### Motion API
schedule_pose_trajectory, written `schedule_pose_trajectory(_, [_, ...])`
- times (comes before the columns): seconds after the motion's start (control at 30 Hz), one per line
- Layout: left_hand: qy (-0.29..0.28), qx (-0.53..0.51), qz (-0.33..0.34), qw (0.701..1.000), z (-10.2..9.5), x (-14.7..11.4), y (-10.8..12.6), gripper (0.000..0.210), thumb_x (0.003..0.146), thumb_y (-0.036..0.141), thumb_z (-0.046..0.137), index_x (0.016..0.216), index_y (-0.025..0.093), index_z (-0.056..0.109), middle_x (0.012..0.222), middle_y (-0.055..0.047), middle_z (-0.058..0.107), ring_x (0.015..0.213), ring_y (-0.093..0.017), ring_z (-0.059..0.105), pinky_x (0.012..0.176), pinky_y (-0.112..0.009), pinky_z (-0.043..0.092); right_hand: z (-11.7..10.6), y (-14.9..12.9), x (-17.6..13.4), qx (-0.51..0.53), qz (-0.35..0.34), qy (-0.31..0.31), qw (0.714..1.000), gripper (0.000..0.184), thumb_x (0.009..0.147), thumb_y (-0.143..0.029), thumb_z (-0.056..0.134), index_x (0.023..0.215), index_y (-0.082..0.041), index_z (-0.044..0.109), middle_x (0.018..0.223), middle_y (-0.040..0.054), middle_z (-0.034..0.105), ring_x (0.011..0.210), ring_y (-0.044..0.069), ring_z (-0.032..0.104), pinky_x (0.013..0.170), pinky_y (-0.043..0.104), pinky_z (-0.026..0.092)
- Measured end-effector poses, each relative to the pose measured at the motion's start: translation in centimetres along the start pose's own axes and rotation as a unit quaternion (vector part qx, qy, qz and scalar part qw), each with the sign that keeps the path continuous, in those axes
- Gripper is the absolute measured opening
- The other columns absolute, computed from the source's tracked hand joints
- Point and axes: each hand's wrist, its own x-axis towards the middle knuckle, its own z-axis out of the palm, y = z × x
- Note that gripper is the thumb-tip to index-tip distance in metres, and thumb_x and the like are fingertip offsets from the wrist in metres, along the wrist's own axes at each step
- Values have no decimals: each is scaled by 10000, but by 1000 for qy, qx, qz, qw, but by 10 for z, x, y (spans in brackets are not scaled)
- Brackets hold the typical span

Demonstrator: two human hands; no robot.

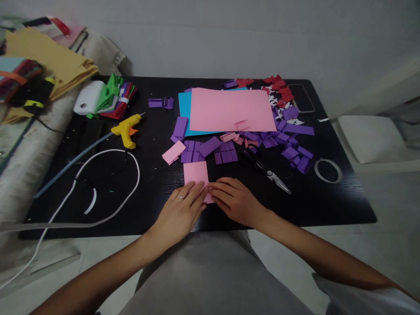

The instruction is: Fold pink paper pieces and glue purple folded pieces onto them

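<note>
A small pink paper piece [195, 171] lies on the black table near its front edge. My left hand [180, 209] rests on the paper's lower part, fingers stretched out and flat, a ring on one of them. From the other side my right hand [236, 199] touches the paper's right edge with its fingertips; its fingers are extended and lightly bent. The thumbs are mostly hidden beneath. Just beyond the paper lie a folded pink piece [173, 152] and purple creased pieces [192, 152]. Black-handled scissors [274, 177] lie to the right of my right hand.
Large pink sheets [229, 109] cover a blue sheet [183, 111] at the back. Red scraps [285, 94] and a tape roll [328, 171] lie right. At left are a yellow glue gun [125, 130], a white cable [136, 183] and bundled coloured paper [111, 96].
</note>
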Motion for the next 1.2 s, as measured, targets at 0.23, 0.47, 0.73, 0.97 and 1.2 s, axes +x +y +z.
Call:
schedule_pose_trajectory(0.23, [-12, -17, -9, 1000, 1, -4, 0, 505, 1042, 258, 567, 1523, 115, 520, 1576, -123, 551, 1352, -349, 573, 1051, -489, 519, 3, -1, -9, 3, 1, 29, 1000, 249, 1035, -155, 547, 1196, -168, 738, 1291, 126, 742, 1207, 275, 643, 948, 449, 586])
schedule_pose_trajectory(0.47, [-16, -33, -22, 999, 1, -4, 0, 498, 1050, 274, 551, 1532, 151, 525, 1586, -109, 541, 1365, -355, 562, 1071, -502, 504, 4, -2, -9, 16, 13, 23, 1000, 227, 1035, -155, 546, 1137, -165, 749, 1287, 134, 731, 1210, 275, 642, 941, 440, 587])
schedule_pose_trajectory(0.73, [-14, -7, -19, 1000, -4, -1, 3, 470, 1054, 256, 549, 1507, 133, 553, 1570, -101, 562, 1325, -335, 585, 1035, -472, 522, 4, 1, -7, 26, -11, 43, 999, 184, 1018, -132, 572, 1104, -131, 735, 1285, 146, 734, 1174, 275, 649, 939, 441, 611])
schedule_pose_trajectory(0.97, [-9, -7, -20, 1000, -4, 0, 3, 471, 1046, 258, 570, 1496, 121, 560, 1567, -93, 566, 1315, -332, 583, 1026, -470, 521, -3, 0, -2, -22, -13, -7, 1000, 199, 1022, -136, 556, 1108, -141, 735, 1322, 124, 733, 1173, 301, 647, 856, 446, 617])
schedule_pose_trajectory(1.2, [-9, -13, -26, 1000, -2, -2, 4, 464, 1042, 262, 578, 1488, 131, 569, 1565, -98, 567, 1318, -343, 584, 1014, -462, 513, -20, -7, -29, -59, -9, -7, 998, 222, 1002, -141, 615, 1180, -86, 736, 1212, 130, 776, 1114, 296, 685, 921, 445, 637])
